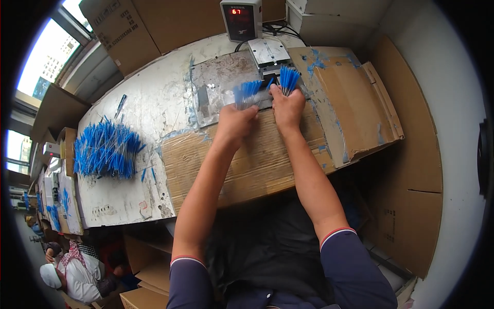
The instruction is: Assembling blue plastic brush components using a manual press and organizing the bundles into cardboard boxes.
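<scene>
Daylit, window glare upper left, fisheye-bent edges

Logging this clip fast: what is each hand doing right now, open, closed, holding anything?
Left hand: closed on a bundle of blue sticks.
Right hand: closed on another blue bundle, at the small metal machine.

The person wears a dark navy short-sleeved shirt whose sleeve cuffs carry a thin red-and-white trim, one at the lower centre of the frame and one at the lower right, with both forearms bare and a buttoned placket at the bottom edge.
</scene>
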Demonstrator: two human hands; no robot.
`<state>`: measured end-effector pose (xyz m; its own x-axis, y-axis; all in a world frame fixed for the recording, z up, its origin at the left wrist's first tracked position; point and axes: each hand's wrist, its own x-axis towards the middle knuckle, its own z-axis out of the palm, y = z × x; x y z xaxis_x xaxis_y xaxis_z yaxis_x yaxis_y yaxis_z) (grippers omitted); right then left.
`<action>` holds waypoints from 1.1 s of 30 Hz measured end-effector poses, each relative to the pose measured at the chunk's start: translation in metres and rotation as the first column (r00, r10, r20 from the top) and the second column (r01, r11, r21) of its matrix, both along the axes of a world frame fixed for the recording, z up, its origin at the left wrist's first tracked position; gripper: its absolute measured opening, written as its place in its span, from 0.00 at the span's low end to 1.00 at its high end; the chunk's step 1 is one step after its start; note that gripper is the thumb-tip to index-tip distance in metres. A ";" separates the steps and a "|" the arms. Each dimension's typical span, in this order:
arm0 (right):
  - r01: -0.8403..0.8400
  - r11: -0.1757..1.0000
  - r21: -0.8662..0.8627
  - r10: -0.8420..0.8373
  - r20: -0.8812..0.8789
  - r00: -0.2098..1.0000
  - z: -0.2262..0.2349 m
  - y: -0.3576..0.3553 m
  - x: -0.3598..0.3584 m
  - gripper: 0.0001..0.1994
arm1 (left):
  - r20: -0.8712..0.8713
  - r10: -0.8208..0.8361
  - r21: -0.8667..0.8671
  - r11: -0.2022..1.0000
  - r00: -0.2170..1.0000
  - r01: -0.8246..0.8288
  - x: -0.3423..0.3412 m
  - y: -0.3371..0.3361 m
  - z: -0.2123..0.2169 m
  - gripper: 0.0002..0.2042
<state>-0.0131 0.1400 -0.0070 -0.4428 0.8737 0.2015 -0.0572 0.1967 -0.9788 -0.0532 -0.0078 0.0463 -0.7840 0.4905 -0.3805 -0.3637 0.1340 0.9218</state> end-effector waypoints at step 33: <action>-0.162 0.943 -0.290 0.128 -0.133 0.983 0.027 -0.009 0.011 0.06 | -0.132 -0.078 -0.192 0.980 0.988 0.052 -0.046 0.012 -0.002 0.11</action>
<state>-0.0017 0.1310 0.0198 -0.5589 0.8292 -0.0031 -0.1749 -0.1215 -0.9771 -0.0992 0.0038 0.0439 -0.8042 0.4721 -0.3611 -0.2196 0.3284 0.9186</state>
